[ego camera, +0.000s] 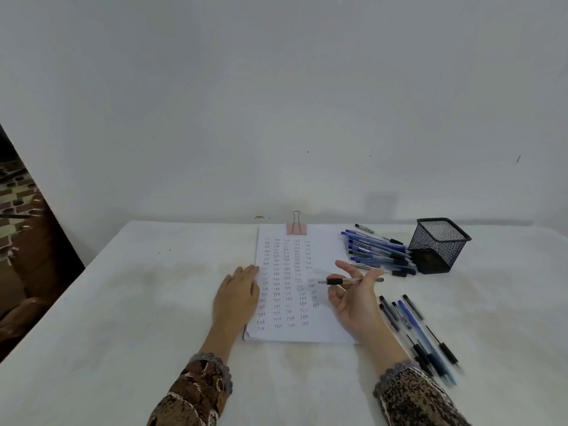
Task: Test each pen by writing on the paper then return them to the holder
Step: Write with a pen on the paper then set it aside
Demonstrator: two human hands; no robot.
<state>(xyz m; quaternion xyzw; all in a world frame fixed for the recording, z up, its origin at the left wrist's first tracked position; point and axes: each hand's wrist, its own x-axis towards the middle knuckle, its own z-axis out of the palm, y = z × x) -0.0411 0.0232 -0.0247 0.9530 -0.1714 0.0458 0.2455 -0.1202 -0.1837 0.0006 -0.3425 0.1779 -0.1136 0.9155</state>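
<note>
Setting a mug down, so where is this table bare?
Widest bare patch: the table left of the paper and left hand. Also bare right of the holder. Crowded: the pen pile between paper and holder, and the loose pens beside the right hand, which holds a pen.

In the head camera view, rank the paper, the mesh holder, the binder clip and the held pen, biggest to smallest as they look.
1. paper
2. mesh holder
3. held pen and binder clip, not ranked: the pen is longer but thinner, and the clip lies farther from the camera.
</note>
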